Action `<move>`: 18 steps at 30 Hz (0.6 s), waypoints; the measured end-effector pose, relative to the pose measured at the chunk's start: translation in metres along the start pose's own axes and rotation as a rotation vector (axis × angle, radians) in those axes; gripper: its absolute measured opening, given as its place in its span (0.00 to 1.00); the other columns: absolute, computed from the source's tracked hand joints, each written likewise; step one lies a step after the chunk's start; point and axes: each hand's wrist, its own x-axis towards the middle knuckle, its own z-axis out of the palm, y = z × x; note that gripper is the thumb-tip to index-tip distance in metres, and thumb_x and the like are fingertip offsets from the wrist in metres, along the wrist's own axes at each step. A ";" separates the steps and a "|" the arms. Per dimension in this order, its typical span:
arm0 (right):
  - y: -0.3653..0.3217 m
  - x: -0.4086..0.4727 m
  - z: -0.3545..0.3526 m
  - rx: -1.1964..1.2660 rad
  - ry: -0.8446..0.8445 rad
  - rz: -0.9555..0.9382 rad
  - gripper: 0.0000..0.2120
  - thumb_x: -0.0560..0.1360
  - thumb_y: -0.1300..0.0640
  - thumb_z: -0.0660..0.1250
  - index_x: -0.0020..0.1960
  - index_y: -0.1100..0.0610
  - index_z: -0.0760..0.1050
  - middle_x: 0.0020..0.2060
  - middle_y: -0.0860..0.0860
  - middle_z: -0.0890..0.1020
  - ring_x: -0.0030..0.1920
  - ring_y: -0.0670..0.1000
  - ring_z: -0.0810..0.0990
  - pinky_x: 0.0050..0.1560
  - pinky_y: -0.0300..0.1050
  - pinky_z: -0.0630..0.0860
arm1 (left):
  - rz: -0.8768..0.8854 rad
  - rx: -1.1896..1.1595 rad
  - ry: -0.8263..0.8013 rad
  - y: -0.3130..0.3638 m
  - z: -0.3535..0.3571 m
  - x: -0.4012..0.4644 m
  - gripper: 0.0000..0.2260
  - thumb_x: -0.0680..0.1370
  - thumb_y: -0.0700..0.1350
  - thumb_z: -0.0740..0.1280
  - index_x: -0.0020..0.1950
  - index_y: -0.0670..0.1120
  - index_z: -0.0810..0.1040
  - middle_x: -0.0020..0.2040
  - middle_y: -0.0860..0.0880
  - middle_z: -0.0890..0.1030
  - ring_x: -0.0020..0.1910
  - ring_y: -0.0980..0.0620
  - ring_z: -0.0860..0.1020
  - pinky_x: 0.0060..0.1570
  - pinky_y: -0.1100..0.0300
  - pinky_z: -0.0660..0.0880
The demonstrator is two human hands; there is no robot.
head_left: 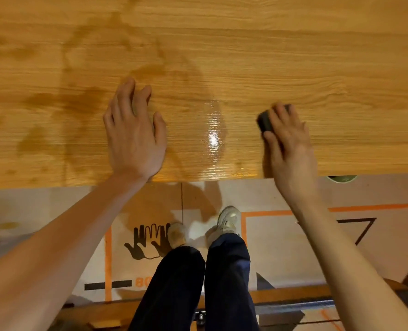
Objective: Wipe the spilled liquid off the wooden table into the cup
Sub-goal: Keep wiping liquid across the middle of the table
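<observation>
The wooden table (281,56) fills the upper half of the head view. A wet film of spilled liquid (62,103) darkens its left part, and a glossy wet patch (213,137) shines near the front edge. My left hand (136,134) lies flat on the table, fingers spread, beside the dark wet area. My right hand (289,137) presses down on a dark wiper block (265,121), thumb and fingers wrapped over it, close to the front edge. Just below the table edge on the right, the pale green rim of the cup (341,179) peeks out; most of it is hidden.
The table's front edge (54,186) runs across the middle of the view. Below it are my legs in dark trousers and light shoes (228,218), standing on printed floor covering with orange lines. A wooden bar and metal rail (293,298) lie near the bottom.
</observation>
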 end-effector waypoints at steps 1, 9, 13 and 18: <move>0.015 0.000 -0.011 0.012 0.058 0.122 0.20 0.83 0.59 0.56 0.74 0.58 0.66 0.75 0.53 0.65 0.77 0.53 0.56 0.77 0.59 0.52 | 0.000 0.002 0.003 0.000 0.001 -0.001 0.20 0.84 0.49 0.55 0.74 0.43 0.68 0.79 0.42 0.64 0.78 0.41 0.63 0.73 0.44 0.62; -0.087 -0.006 0.055 0.060 0.060 -0.035 0.14 0.78 0.66 0.62 0.63 0.64 0.75 0.66 0.61 0.75 0.70 0.61 0.68 0.73 0.63 0.60 | 0.000 0.007 -0.004 -0.001 0.000 0.000 0.20 0.84 0.49 0.54 0.74 0.43 0.68 0.79 0.43 0.64 0.78 0.41 0.62 0.72 0.44 0.61; -0.067 -0.016 0.041 0.030 -0.048 -0.295 0.18 0.80 0.60 0.63 0.69 0.60 0.73 0.70 0.56 0.73 0.74 0.56 0.65 0.75 0.53 0.57 | 0.004 0.008 0.001 0.001 -0.001 -0.001 0.20 0.84 0.49 0.54 0.74 0.43 0.68 0.79 0.42 0.64 0.78 0.41 0.62 0.72 0.43 0.61; 0.037 -0.032 -0.023 0.015 0.114 0.155 0.20 0.83 0.59 0.56 0.74 0.60 0.66 0.75 0.56 0.65 0.77 0.55 0.57 0.75 0.61 0.55 | -0.006 0.003 -0.010 0.001 0.000 -0.001 0.21 0.84 0.50 0.54 0.74 0.43 0.67 0.79 0.42 0.63 0.77 0.40 0.63 0.72 0.43 0.60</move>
